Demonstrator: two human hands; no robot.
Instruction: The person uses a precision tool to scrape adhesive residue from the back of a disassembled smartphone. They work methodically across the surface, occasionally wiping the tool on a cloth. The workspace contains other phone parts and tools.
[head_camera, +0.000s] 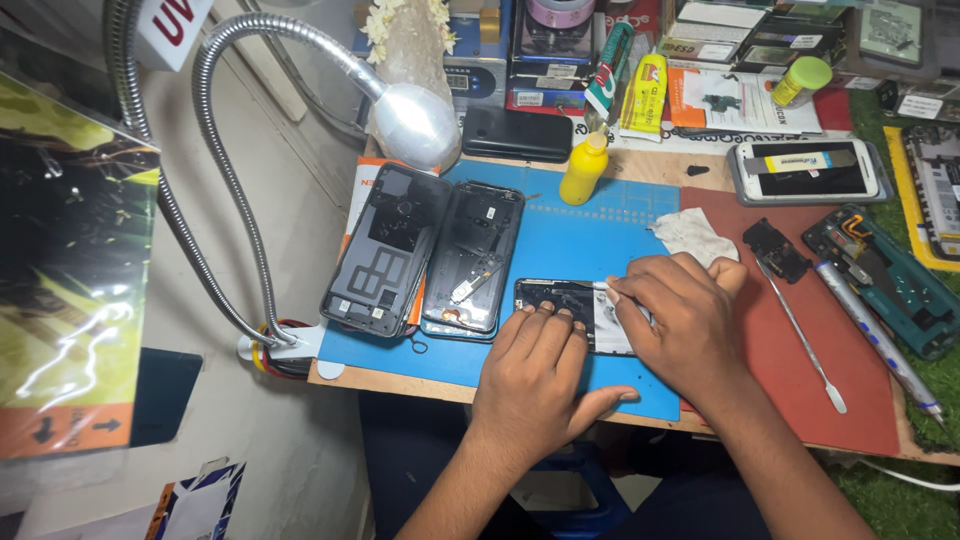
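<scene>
— Blue mat (560, 250) under everything, and I'm on the opened phone (572, 312) lying close to the mat's near edge, about midway along it. What do you read on the hands?

— Left hand (535, 380) lies flat, fingers together and pressed on the phone's near side, thumb stuck out along the desk edge — it's only pinning the thing down. Right hand (680, 325) is curled, fingertips pinched on a thin tool (603, 287) whose tip sits at the phone's far edge.

— So I'd call this the prying or picking stage inside the body, not reassembly. Two more phone shells (425, 250) lie open, side by side, toward the mat's left end.

— Agreed. The next move, as I judge it, wants a steady hold from the left and a very light, shallow push from the right — too deep and it could nick a board.

— Spare tools?

— A long white spudger (800, 335) and a pen-like driver (875, 335) lie on the red mat (800, 400), right of my hand. A crumpled cloth (695, 232) sits at the seam between the mats, and a yellow bottle (584, 168) stands at the blue mat's far edge.
</scene>
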